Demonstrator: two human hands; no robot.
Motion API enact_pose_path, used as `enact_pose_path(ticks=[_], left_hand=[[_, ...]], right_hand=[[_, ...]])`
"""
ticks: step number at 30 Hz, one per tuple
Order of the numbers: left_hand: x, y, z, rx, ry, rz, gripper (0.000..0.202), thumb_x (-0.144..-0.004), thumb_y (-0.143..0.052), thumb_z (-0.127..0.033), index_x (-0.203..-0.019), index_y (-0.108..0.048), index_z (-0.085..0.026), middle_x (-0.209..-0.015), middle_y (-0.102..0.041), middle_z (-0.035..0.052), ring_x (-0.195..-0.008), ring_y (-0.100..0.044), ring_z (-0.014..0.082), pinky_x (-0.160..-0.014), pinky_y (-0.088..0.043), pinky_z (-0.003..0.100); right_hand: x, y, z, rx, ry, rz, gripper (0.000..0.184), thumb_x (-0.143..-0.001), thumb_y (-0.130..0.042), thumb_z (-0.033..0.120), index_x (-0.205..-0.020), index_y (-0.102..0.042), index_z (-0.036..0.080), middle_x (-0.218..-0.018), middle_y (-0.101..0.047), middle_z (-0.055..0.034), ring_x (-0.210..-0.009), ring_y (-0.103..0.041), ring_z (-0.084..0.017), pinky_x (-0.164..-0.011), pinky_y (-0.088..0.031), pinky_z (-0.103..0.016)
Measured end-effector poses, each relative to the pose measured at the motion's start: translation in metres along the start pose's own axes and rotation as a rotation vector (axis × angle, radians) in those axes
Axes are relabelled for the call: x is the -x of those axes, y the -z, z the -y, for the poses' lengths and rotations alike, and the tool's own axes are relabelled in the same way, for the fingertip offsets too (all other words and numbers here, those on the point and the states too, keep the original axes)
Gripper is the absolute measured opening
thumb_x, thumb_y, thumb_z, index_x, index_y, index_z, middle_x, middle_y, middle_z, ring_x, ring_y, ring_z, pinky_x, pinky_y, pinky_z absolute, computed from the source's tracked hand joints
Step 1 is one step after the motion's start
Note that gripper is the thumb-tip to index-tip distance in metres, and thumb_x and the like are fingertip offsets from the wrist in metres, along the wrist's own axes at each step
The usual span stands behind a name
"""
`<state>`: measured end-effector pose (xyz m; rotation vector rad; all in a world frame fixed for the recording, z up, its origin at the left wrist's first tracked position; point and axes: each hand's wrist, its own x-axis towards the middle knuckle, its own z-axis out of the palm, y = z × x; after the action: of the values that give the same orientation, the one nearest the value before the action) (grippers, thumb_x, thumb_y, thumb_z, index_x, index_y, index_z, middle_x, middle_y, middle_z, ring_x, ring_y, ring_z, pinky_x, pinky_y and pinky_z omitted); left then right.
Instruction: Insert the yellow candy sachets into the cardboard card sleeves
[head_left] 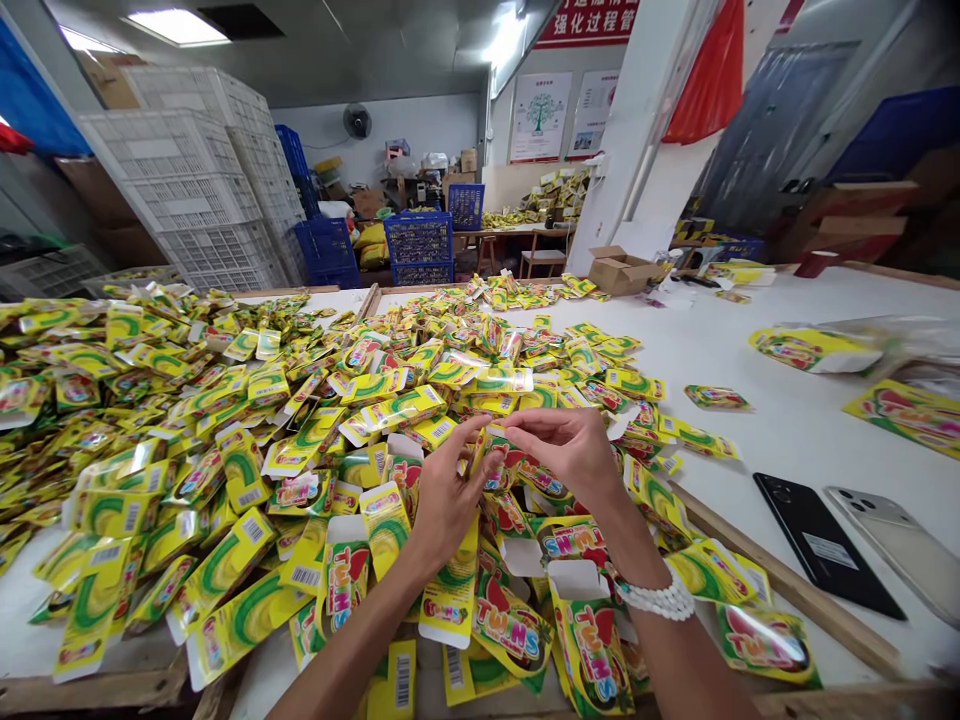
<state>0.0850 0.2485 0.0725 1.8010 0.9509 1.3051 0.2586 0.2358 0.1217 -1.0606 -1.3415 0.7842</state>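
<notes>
Left hand (450,500) and right hand (566,450) pinch a small yellow printed carton (489,458) above a heap of flat yellow cartons (225,480) on a white table (787,440), beaded bracelet (656,600) on right wrist, black smartphone (821,540) and silver smartphone (896,545) lying to the right.

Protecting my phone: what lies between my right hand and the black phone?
Head view: yellow printed cartons and a wooden strip lie between your right hand and the black phone.

Bare left forearm (352,640) and right forearm (694,655), uncovered to the bottom of the view, then left hand (448,495) and right hand (564,450); at the right wrist, a white bracelet (657,598) of round beads, perhaps plastic pearls.
</notes>
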Motion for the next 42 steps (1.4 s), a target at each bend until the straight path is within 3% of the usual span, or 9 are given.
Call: enact_pose_path(ticks=[11, 20, 24, 32, 36, 42], left_hand=[[0.0, 0.0, 0.0, 0.109, 0.018, 0.022, 0.035, -0.1, -0.067, -0.046, -0.128, -0.069, -0.024, -0.119, -0.075, 0.0073, -0.079, -0.064, 0.0143, -0.056, -0.045, 0.021], [-0.002, -0.001, 0.0, 0.096, 0.031, 0.012, 0.036, -0.1, -0.065, -0.051, -0.122, -0.071, -0.023, -0.114, -0.075, 0.0073, -0.073, -0.06, 0.0129, -0.049, -0.039, 0.02], [-0.001, -0.002, 0.005, 0.127, 0.035, -0.011, 0.036, -0.099, -0.066, -0.051, -0.122, -0.069, -0.023, -0.109, -0.073, 0.0058, -0.068, -0.056, 0.0108, -0.048, -0.037, 0.018], [0.001, -0.006, 0.007, 0.072, 0.007, -0.009, 0.034, -0.102, -0.062, -0.048, -0.126, -0.068, -0.024, -0.116, -0.074, 0.0079, -0.075, -0.065, 0.0134, -0.053, -0.044, 0.019], [0.004, -0.007, 0.006, -0.013, -0.033, -0.03, 0.029, -0.102, -0.063, -0.038, -0.128, -0.067, -0.026, -0.123, -0.075, 0.0086, -0.092, -0.073, 0.0189, -0.07, -0.055, 0.025], [0.005, -0.005, 0.007, -0.05, -0.054, -0.015, 0.027, -0.103, -0.062, -0.034, -0.129, -0.066, -0.025, -0.118, -0.077, 0.0064, -0.093, -0.074, 0.0182, -0.079, -0.057, 0.028]], right_hand=[[0.002, 0.0, 0.005, 0.049, 0.07, 0.029, 0.014, -0.08, -0.082, 0.036, -0.083, -0.087, 0.023, -0.084, -0.084, -0.0071, -0.073, -0.081, -0.027, -0.066, -0.068, -0.035], [0.007, -0.003, 0.008, 0.172, 0.146, 0.03, 0.014, -0.087, -0.076, 0.03, -0.09, -0.088, 0.023, -0.093, -0.085, -0.007, -0.082, -0.083, -0.029, -0.074, -0.07, -0.036], [0.007, -0.003, 0.01, 0.267, 0.201, 0.034, 0.01, -0.084, -0.083, 0.029, -0.091, -0.089, 0.026, -0.097, -0.085, -0.0051, -0.09, -0.083, -0.032, -0.087, -0.069, -0.042], [0.008, -0.007, 0.008, 0.369, 0.263, -0.015, 0.013, -0.084, -0.08, 0.023, -0.092, -0.088, 0.03, -0.099, -0.085, -0.003, -0.088, -0.084, -0.032, -0.085, -0.069, -0.043], [0.011, -0.016, 0.008, 0.396, 0.329, -0.061, 0.013, -0.087, -0.078, 0.024, -0.093, -0.088, 0.03, -0.101, -0.085, -0.0033, -0.09, -0.084, -0.031, -0.083, -0.069, -0.041], [0.012, -0.018, 0.005, 0.436, 0.412, -0.071, 0.02, -0.089, -0.073, 0.017, -0.099, -0.088, 0.026, -0.101, -0.084, -0.0036, -0.086, -0.084, -0.028, -0.082, -0.07, -0.036]])
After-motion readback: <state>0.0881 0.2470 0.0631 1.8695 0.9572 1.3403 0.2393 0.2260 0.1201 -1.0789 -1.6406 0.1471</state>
